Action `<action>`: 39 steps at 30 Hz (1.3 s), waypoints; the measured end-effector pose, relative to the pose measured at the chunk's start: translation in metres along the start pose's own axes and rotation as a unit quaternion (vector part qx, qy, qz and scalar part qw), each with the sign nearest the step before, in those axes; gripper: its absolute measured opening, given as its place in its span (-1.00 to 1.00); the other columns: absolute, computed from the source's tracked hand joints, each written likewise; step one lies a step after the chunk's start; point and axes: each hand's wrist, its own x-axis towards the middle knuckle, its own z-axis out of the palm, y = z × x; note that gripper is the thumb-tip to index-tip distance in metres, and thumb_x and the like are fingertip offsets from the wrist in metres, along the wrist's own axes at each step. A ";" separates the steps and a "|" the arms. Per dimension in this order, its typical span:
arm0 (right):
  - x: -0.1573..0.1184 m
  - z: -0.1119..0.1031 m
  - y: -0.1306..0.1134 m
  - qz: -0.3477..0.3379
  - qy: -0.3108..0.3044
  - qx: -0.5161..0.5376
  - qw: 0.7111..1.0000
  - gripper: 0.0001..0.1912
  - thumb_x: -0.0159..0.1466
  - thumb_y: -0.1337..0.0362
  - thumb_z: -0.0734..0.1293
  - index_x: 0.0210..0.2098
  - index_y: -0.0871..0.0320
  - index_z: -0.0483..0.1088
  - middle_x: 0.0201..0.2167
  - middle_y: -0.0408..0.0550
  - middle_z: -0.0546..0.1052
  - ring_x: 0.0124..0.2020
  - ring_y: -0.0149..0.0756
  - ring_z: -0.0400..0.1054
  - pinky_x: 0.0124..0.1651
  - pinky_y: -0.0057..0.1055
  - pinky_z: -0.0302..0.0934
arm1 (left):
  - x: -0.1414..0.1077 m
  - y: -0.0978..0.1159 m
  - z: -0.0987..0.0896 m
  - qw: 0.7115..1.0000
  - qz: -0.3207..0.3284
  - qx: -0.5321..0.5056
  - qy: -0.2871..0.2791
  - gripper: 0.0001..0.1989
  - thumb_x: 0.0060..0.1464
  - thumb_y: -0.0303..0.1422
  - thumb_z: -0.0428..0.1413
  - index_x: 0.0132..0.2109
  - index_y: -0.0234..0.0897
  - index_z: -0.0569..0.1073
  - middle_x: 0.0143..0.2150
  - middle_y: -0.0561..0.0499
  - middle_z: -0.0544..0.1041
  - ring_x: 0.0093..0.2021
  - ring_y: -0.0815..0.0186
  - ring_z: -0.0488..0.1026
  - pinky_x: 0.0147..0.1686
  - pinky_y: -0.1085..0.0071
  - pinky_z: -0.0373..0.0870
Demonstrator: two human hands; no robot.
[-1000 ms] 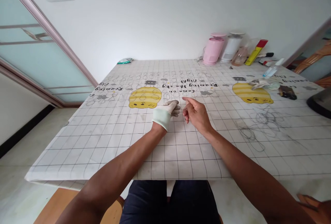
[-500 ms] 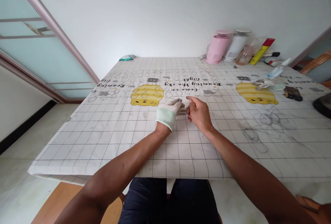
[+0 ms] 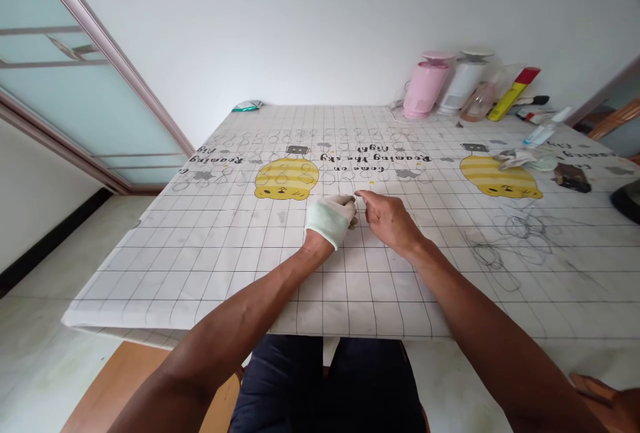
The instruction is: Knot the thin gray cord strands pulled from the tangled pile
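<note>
Over the middle of the table, my left hand (image 3: 333,215) wears a white glove with a pale green cuff. Its fingers are curled together, and what they hold, if anything, is too small to make out. Just to its right is my bare right hand (image 3: 387,216), the index finger pointing at the gloved fingertips and the other fingers bent in. A narrow gap shows between the two hands. Whether the right fingers pinch something thin cannot be seen. Rows of thin looped strands (image 3: 295,134) lie on the checked tablecloth (image 3: 240,246) beyond the hands.
Tangled dark thread (image 3: 493,256) lies to the right. Near it are a crumpled glove (image 3: 530,158) and a dark brown block (image 3: 573,178). A pink device (image 3: 425,90), a white device (image 3: 463,86), bottles and a yellow-red box (image 3: 513,94) stand at the back right. A green packet (image 3: 247,106) sits back left.
The gloved left fingers, stretched out before, have curled in. My right index fingertip has come nearer to the left fingertips. The view has shifted slightly.
</note>
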 end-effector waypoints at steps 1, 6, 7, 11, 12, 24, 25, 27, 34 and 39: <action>0.000 -0.001 0.000 -0.003 -0.008 0.000 1.000 -0.56 0.41 0.40 0.14 0.12 0.15 0.55 -0.40 -0.06 0.56 -0.39 -0.25 0.41 -0.24 -0.31 0.32 | 0.001 -0.001 0.000 1.000 0.001 0.005 -0.002 -0.80 0.18 -0.44 0.16 -0.42 -0.24 0.56 -0.55 0.01 0.51 -0.53 0.27 0.51 -0.47 0.37 0.42; -0.001 -0.006 0.000 -0.014 -0.043 -0.023 0.999 -0.63 0.39 0.46 0.13 -0.05 0.11 0.53 -0.45 -0.12 0.47 -0.45 -0.29 0.30 -0.33 -0.35 0.16 | 0.003 -0.008 0.001 1.000 0.006 0.015 -0.003 -0.79 0.19 -0.40 0.16 -0.42 -0.22 0.57 -0.55 0.01 0.51 -0.53 0.27 0.49 -0.48 0.36 0.38; 0.000 -0.007 0.000 -0.017 -0.049 -0.029 0.998 -0.65 0.38 0.48 0.13 -0.10 0.10 0.51 -0.47 -0.13 0.44 -0.46 -0.30 0.27 -0.34 -0.35 0.13 | 0.004 -0.009 0.002 1.000 0.007 0.013 -0.004 -0.79 0.19 -0.40 0.17 -0.42 -0.22 0.57 -0.56 0.01 0.50 -0.53 0.26 0.48 -0.48 0.36 0.38; 0.000 -0.006 -0.002 -0.030 -0.060 -0.040 0.997 -0.71 0.37 0.51 0.12 -0.26 0.08 0.41 -0.52 -0.16 0.34 -0.50 -0.31 0.16 -0.35 -0.33 0.03 | 0.005 -0.014 0.002 1.000 0.007 0.026 -0.011 -0.83 0.18 -0.39 0.17 -0.37 -0.21 0.61 -0.56 0.01 0.50 -0.51 0.24 0.48 -0.46 0.36 0.35; 0.000 -0.005 -0.002 -0.031 -0.062 -0.041 0.997 -0.72 0.37 0.51 0.13 -0.29 0.08 0.38 -0.53 -0.16 0.33 -0.50 -0.31 0.15 -0.35 -0.32 0.02 | 0.006 -0.015 0.002 0.999 0.008 0.035 -0.014 -0.83 0.18 -0.39 0.17 -0.37 -0.21 0.61 -0.55 0.01 0.50 -0.50 0.23 0.48 -0.45 0.35 0.34; 0.004 -0.001 0.003 0.012 -0.046 -0.018 0.999 -0.68 0.53 0.20 0.18 -0.17 0.08 0.56 -0.51 -0.10 0.51 -0.46 -0.25 0.35 -0.32 -0.30 0.19 | 0.012 -0.015 -0.001 0.997 0.027 0.073 -0.019 -0.70 0.18 -0.41 0.18 -0.54 -0.19 0.48 -0.59 0.02 0.45 -0.52 0.25 0.41 -0.41 0.35 0.29; 0.004 -0.002 0.002 0.016 -0.048 -0.015 0.999 -0.69 0.53 0.18 0.19 -0.12 0.08 0.57 -0.51 -0.11 0.51 -0.47 -0.24 0.36 -0.32 -0.30 0.20 | 0.012 -0.014 -0.001 0.997 0.026 0.068 -0.017 -0.71 0.19 -0.41 0.17 -0.52 -0.19 0.49 -0.58 0.02 0.47 -0.52 0.26 0.43 -0.41 0.35 0.30; 0.005 -0.006 0.000 0.028 -0.048 -0.006 0.998 -0.69 0.52 0.15 0.23 0.01 0.11 0.57 -0.50 -0.10 0.55 -0.46 -0.23 0.39 -0.32 -0.29 0.23 | 0.011 -0.012 -0.002 0.998 0.025 0.057 -0.011 -0.77 0.19 -0.40 0.17 -0.46 -0.20 0.54 -0.55 0.02 0.49 -0.50 0.25 0.47 -0.42 0.36 0.33; 0.005 -0.020 -0.011 0.111 -0.023 0.120 0.986 -0.57 0.50 -0.10 0.27 -0.14 0.12 0.55 -0.43 -0.05 0.60 -0.50 -0.28 0.43 -0.44 -0.35 0.29 | 0.020 -0.014 -0.010 0.997 0.013 0.075 0.019 -0.81 0.23 -0.33 0.14 -0.36 -0.20 0.58 -0.48 -0.01 0.52 -0.45 0.22 0.49 -0.39 0.34 0.36; 0.006 -0.015 -0.008 0.146 -0.025 0.160 0.976 -0.52 0.48 -0.16 0.29 -0.27 0.12 0.50 -0.44 0.00 0.59 -0.52 -0.27 0.41 -0.54 -0.35 0.23 | 0.027 -0.019 -0.015 0.999 0.039 0.018 -0.006 -0.66 0.20 -0.38 0.19 -0.56 -0.18 0.44 -0.59 0.00 0.38 -0.45 0.22 0.38 -0.34 0.31 0.28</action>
